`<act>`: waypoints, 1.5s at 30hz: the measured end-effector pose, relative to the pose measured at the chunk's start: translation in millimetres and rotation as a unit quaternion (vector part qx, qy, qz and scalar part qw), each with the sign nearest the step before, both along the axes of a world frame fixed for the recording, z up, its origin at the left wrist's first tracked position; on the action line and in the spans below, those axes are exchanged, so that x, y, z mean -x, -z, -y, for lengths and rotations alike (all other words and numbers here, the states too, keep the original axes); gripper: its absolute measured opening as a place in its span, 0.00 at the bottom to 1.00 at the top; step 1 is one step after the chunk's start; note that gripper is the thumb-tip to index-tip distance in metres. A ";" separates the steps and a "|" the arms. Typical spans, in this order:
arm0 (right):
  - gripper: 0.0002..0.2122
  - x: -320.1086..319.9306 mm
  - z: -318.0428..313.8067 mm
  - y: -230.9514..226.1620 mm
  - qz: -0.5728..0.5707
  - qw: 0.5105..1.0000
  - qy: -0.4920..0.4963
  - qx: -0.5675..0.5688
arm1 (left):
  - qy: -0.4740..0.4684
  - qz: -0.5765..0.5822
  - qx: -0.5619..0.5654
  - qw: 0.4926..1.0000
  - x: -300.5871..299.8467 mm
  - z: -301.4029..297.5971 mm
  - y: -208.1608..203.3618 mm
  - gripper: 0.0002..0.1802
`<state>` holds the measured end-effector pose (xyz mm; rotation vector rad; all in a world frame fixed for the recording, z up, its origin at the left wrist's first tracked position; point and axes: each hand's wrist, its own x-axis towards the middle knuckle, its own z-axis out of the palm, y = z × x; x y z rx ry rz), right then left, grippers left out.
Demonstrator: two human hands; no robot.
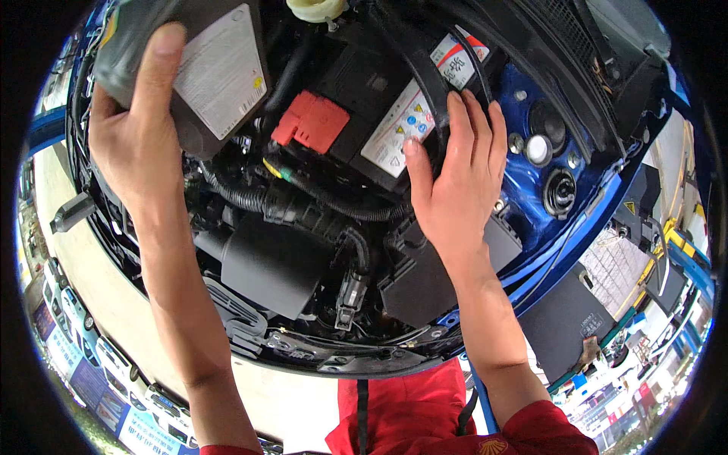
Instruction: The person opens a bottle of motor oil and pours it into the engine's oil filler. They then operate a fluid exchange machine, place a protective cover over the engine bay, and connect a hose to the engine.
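Observation:
My left hand [140, 144] grips a dark grey plastic jug [186, 136] with a white printed label, its thumb pressed on the near face. The jug is tilted over the left side of the engine bay, and its top runs out of view. My right hand [462, 171] rests at the right end of the black car battery [360, 80], fingers stretched and slightly apart. Its thumb lies by the battery's white label [398, 133], next to a black cable [474, 57]. A red terminal cover [311, 121] sits on the battery's left side.
A pale yellow round plastic piece [317, 7] shows at the top edge. Black hoses [243, 196] and a black box-shaped cover [273, 265] fill the near bay. The blue body panel [523, 174] lies right. Beyond the bumper, a dark cabinet-like panel [565, 326] stands at lower right.

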<state>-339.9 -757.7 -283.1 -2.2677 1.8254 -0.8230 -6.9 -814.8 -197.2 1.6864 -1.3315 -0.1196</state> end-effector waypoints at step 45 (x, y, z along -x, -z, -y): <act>0.57 267.0 -532.1 -270.7 0.304 0.929 0.185 0.103 | 0.398 -0.185 -0.160 0.884 468.5 -521.2 -197.9 0.38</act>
